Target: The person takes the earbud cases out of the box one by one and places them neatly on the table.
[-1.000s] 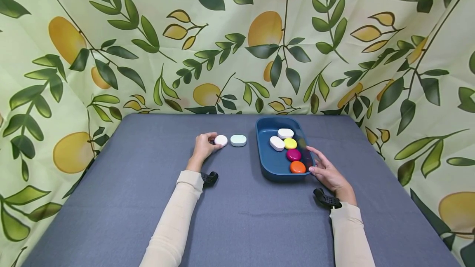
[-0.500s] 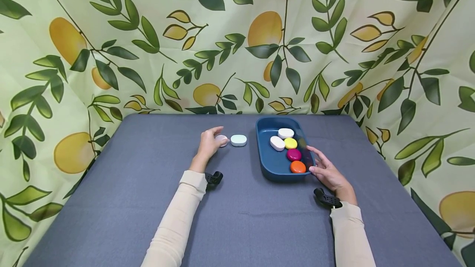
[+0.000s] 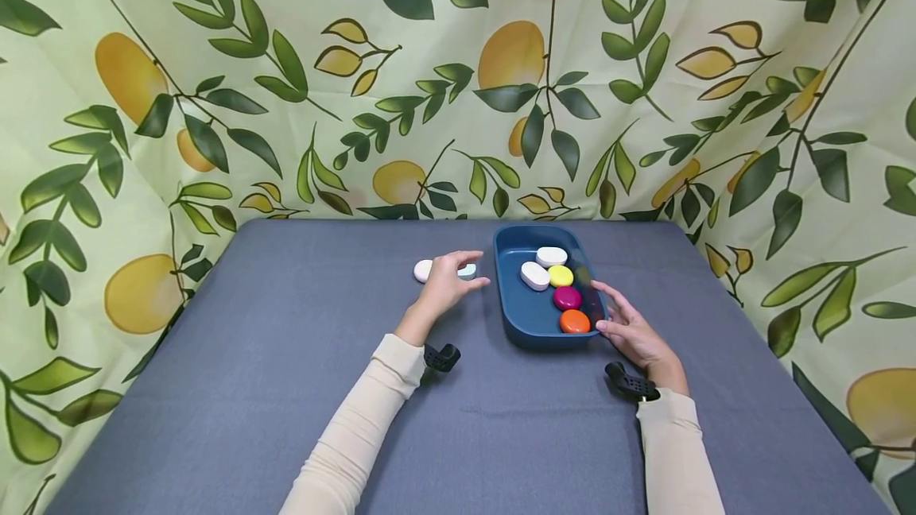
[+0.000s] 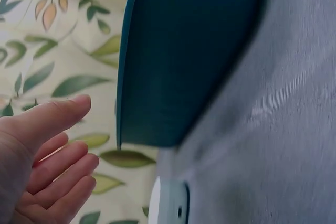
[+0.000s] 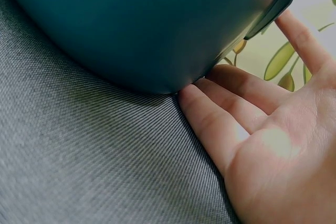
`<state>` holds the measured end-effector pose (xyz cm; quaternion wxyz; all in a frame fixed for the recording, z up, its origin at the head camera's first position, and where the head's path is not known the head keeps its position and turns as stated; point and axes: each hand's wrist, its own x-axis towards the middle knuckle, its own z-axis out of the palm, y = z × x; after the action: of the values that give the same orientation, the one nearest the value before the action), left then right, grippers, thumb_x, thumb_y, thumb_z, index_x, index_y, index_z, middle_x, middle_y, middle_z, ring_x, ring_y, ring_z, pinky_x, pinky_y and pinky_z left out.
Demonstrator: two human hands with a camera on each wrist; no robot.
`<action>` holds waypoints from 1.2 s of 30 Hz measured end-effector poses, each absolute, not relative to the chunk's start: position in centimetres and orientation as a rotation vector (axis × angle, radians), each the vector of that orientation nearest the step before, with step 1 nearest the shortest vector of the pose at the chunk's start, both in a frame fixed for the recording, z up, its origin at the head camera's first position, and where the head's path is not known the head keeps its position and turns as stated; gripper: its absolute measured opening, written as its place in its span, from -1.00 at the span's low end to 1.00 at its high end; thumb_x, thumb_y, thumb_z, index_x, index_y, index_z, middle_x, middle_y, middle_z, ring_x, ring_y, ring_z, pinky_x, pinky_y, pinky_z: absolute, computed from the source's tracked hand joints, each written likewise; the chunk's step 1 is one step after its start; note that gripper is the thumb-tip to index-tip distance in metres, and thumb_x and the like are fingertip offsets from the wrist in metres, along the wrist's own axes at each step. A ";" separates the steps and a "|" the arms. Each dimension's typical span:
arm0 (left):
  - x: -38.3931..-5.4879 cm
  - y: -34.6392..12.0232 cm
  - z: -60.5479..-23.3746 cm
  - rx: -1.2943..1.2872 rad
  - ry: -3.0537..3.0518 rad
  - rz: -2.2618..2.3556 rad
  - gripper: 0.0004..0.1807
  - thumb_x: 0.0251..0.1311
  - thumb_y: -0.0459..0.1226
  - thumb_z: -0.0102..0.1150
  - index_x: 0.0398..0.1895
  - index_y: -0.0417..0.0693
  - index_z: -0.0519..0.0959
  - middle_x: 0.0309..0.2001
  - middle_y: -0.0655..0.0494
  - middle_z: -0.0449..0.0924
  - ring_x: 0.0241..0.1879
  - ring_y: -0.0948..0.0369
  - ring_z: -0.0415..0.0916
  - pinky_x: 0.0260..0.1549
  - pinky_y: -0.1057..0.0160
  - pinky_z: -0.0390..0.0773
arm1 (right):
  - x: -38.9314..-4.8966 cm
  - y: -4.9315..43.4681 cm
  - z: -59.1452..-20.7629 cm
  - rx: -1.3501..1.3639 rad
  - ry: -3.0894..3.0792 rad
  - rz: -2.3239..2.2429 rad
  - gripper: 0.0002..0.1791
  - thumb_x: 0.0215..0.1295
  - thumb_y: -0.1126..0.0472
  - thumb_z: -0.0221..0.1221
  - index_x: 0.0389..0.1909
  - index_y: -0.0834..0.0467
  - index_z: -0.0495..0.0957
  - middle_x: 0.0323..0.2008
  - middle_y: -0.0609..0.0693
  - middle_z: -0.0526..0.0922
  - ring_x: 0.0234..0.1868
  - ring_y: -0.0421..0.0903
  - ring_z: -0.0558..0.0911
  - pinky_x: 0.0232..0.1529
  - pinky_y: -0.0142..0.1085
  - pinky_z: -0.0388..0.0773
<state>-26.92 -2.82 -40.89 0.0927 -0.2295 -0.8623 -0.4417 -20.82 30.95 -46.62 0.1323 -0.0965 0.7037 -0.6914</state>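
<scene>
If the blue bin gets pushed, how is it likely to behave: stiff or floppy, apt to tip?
The blue bin is probably stiff: its walls show a smooth shape where the right hand touches it. It would likely slide rather than tip, sitting low and flat on grey cloth. The rounded orange piece inside might shift if jolted.

You've let go of the white case [image 3: 423,270] – your left hand [image 3: 447,283] has shifted rightward, now partly covering the mint case [image 3: 467,270].
</scene>
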 end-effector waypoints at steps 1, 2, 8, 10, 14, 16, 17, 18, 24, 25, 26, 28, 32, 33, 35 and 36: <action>-26.8 -2.5 -40.8 -0.700 -2.561 -1.317 -0.50 0.00 -0.31 0.42 0.05 -0.32 0.58 0.02 -0.20 0.67 0.06 -0.03 0.63 0.11 0.10 0.61 | -20.8 30.9 -46.5 -0.272 2.042 -2.005 -0.20 0.34 0.32 0.07 0.50 -0.14 -0.04 0.49 0.30 -0.30 0.27 -0.28 0.23 0.09 -0.67 0.43; -26.6 -2.2 -40.8 -0.720 -2.567 -1.323 -0.50 0.01 -0.30 0.41 0.05 -0.33 0.58 0.02 -0.20 0.67 0.06 -0.04 0.63 0.11 0.10 0.61 | -20.8 30.9 -46.5 -0.265 2.042 -2.005 -0.20 0.34 0.32 0.07 0.50 -0.13 -0.04 0.50 0.29 -0.32 0.30 -0.22 0.20 0.08 -0.68 0.43; -25.7 -0.5 -40.5 -0.800 -2.645 -1.354 -0.50 0.06 -0.26 0.39 0.10 -0.25 0.57 0.09 -0.14 0.65 0.12 -0.01 0.60 0.17 0.10 0.57 | -20.8 31.0 -46.6 -0.289 2.032 -2.018 -0.21 0.34 0.34 0.06 0.49 -0.14 -0.03 0.48 0.31 -0.29 0.22 -0.36 0.28 0.09 -0.67 0.44; -25.5 0.0 -40.4 -0.831 -2.664 -1.351 -0.50 0.07 -0.26 0.38 0.11 -0.23 0.57 0.11 -0.12 0.64 0.13 0.02 0.60 0.18 0.11 0.56 | -20.8 31.0 -46.7 -0.304 2.029 -2.023 -0.22 0.34 0.35 0.06 0.49 -0.14 -0.02 0.46 0.32 -0.26 0.17 -0.44 0.32 0.09 -0.66 0.44; -25.0 1.0 -40.4 -0.896 -2.694 -1.329 -0.50 0.08 -0.24 0.37 0.12 -0.22 0.56 0.11 -0.11 0.64 0.13 0.05 0.60 0.17 0.12 0.57 | -20.9 31.1 -46.8 -0.311 2.032 -2.019 -0.22 0.34 0.34 0.06 0.49 -0.15 -0.01 0.45 0.29 -0.23 0.16 -0.44 0.33 0.09 -0.65 0.45; -24.8 1.5 -40.5 -0.932 -2.713 -1.311 -0.49 0.09 -0.24 0.37 0.13 -0.22 0.56 0.11 -0.10 0.64 0.13 0.06 0.60 0.18 0.14 0.57 | -20.9 31.1 -46.9 -0.307 2.033 -2.016 -0.22 0.34 0.34 0.06 0.49 -0.15 -0.01 0.45 0.28 -0.22 0.17 -0.42 0.32 0.09 -0.65 0.45; -24.7 1.8 -40.5 -0.949 -2.722 -1.316 -0.48 0.09 -0.24 0.37 0.14 -0.22 0.55 0.11 -0.11 0.64 0.13 0.06 0.60 0.19 0.13 0.56 | -20.9 31.1 -46.9 -0.305 2.033 -2.016 -0.22 0.34 0.34 0.06 0.48 -0.15 -0.01 0.45 0.27 -0.21 0.17 -0.41 0.32 0.08 -0.64 0.45; -24.6 2.1 -40.5 -0.968 -2.734 -1.306 -0.48 0.09 -0.24 0.37 0.15 -0.22 0.55 0.11 -0.10 0.64 0.14 0.06 0.60 0.19 0.14 0.56 | -20.9 31.1 -46.8 -0.302 2.035 -2.015 -0.22 0.34 0.35 0.06 0.48 -0.15 -0.01 0.45 0.27 -0.21 0.17 -0.40 0.31 0.08 -0.64 0.45; -24.2 4.1 -40.6 -1.116 -2.764 -1.175 -0.49 0.09 -0.26 0.36 0.14 -0.23 0.55 0.11 -0.08 0.65 0.12 0.11 0.61 0.19 0.24 0.56 | -20.8 31.1 -46.6 -0.276 2.067 -2.002 -0.23 0.33 0.33 0.08 0.47 -0.15 0.01 0.43 0.17 -0.06 0.16 -0.41 0.32 0.07 -0.63 0.46; -24.1 4.5 -40.6 -1.136 -2.772 -1.138 -0.49 0.09 -0.26 0.37 0.14 -0.22 0.55 0.10 -0.07 0.65 0.11 0.13 0.62 0.18 0.26 0.56 | -20.8 31.1 -46.6 -0.278 2.072 -1.999 -0.22 0.33 0.33 0.09 0.48 -0.14 0.01 0.41 0.10 0.00 0.16 -0.40 0.33 0.07 -0.63 0.46; -24.0 4.9 -40.5 -1.155 -2.782 -1.099 -0.49 0.09 -0.25 0.37 0.13 -0.21 0.56 0.09 -0.05 0.66 0.11 0.14 0.62 0.17 0.29 0.57 | -20.7 31.1 -46.5 -0.273 2.076 -1.998 -0.23 0.33 0.33 0.09 0.47 -0.15 0.02 0.38 0.02 0.06 0.16 -0.41 0.33 0.07 -0.63 0.47; -23.9 5.6 -40.5 -1.192 -2.808 -1.029 -0.49 0.08 -0.23 0.38 0.12 -0.19 0.57 0.08 -0.02 0.68 0.09 0.17 0.63 0.15 0.34 0.57 | -20.6 31.0 -46.5 -0.286 2.080 -1.999 -0.23 0.33 0.34 0.09 0.47 -0.12 0.02 0.32 -0.13 0.13 0.16 -0.40 0.33 0.07 -0.62 0.46; -23.7 6.9 -40.5 -1.276 -2.842 -0.942 -0.53 0.08 -0.22 0.38 0.09 -0.16 0.60 0.05 0.03 0.69 0.04 0.18 0.65 0.11 0.42 0.57 | -20.5 30.9 -46.4 -0.327 2.073 -2.019 -0.28 0.32 0.41 0.05 0.43 -0.10 0.08 0.22 -0.24 0.24 0.13 -0.37 0.39 0.06 -0.60 0.49; -23.7 7.1 -40.5 -1.289 -2.848 -0.935 -0.54 0.08 -0.22 0.38 0.08 -0.16 0.61 0.05 0.03 0.70 0.03 0.18 0.65 0.10 0.43 0.57 | -20.5 30.9 -46.4 -0.350 2.066 -2.027 -0.30 0.32 0.43 0.03 0.41 -0.10 0.10 0.20 -0.24 0.28 0.12 -0.36 0.40 0.06 -0.58 0.50; -23.7 7.4 -40.6 -1.299 -2.858 -0.935 -0.55 0.07 -0.23 0.39 0.06 -0.16 0.62 0.04 0.04 0.70 0.02 0.18 0.66 0.07 0.45 0.58 | -20.6 30.9 -46.4 -0.394 2.052 -2.046 -0.33 0.32 0.45 0.02 0.36 -0.10 0.15 0.16 -0.23 0.36 0.09 -0.34 0.45 0.04 -0.56 0.52; -23.7 7.5 -40.7 -1.296 -2.863 -0.933 -0.55 0.07 -0.23 0.39 0.06 -0.16 0.62 0.04 0.04 0.70 0.01 0.18 0.67 0.07 0.46 0.58 | -20.6 30.8 -46.5 -0.422 2.042 -2.055 -0.35 0.31 0.46 0.02 0.34 -0.10 0.17 0.15 -0.21 0.39 0.07 -0.32 0.47 0.03 -0.54 0.53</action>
<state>-23.71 7.47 -40.70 -0.0682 -0.3945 -0.8712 -0.2840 -20.59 30.84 -46.45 0.1068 -0.1434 0.6936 -0.6978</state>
